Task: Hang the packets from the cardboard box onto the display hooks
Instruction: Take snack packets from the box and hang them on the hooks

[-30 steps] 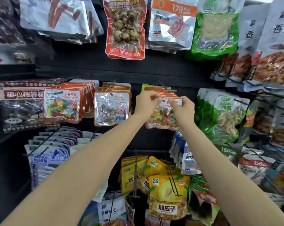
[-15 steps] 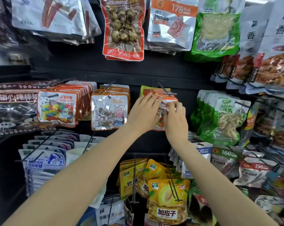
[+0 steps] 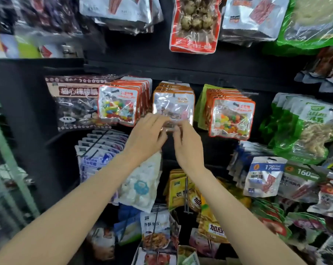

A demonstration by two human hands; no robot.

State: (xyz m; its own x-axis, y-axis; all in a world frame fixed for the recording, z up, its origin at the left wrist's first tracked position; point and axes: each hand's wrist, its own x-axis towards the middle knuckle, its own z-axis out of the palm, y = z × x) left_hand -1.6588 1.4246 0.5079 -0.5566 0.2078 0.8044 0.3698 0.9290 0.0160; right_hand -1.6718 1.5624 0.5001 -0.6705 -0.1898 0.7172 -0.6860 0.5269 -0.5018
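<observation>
hands: you're reaching both at the bottom edge of the middle packet (image 3: 173,107). Your left hand (image 3: 146,135) is lying with fingers fairly straight against its lower edge; your right hand (image 3: 186,142) is curling its fingertips at the same edge, looks like pinching, but it's blurry so I can't tell for sure.

packet: it's hanging on the middle hook (image 3: 174,82), front of its stack, between the jellybean stack (image 3: 117,105) on its left and the orange stack (image 3: 231,116) on its right.

progress: all three hooks in that row are looking pretty full, so I'd guess you're mostly just straightening now.

left to do: the cardboard box isn't showing, so no clue how many packets you're still holding back.

rack: black panel (image 3: 181,66), hooks packed with snack bags above, below and out to the right edge.

room: looks like a shop aisle; a pale green frame (image 3: 10,159) is running down the left edge, all motion-blurred.
</observation>
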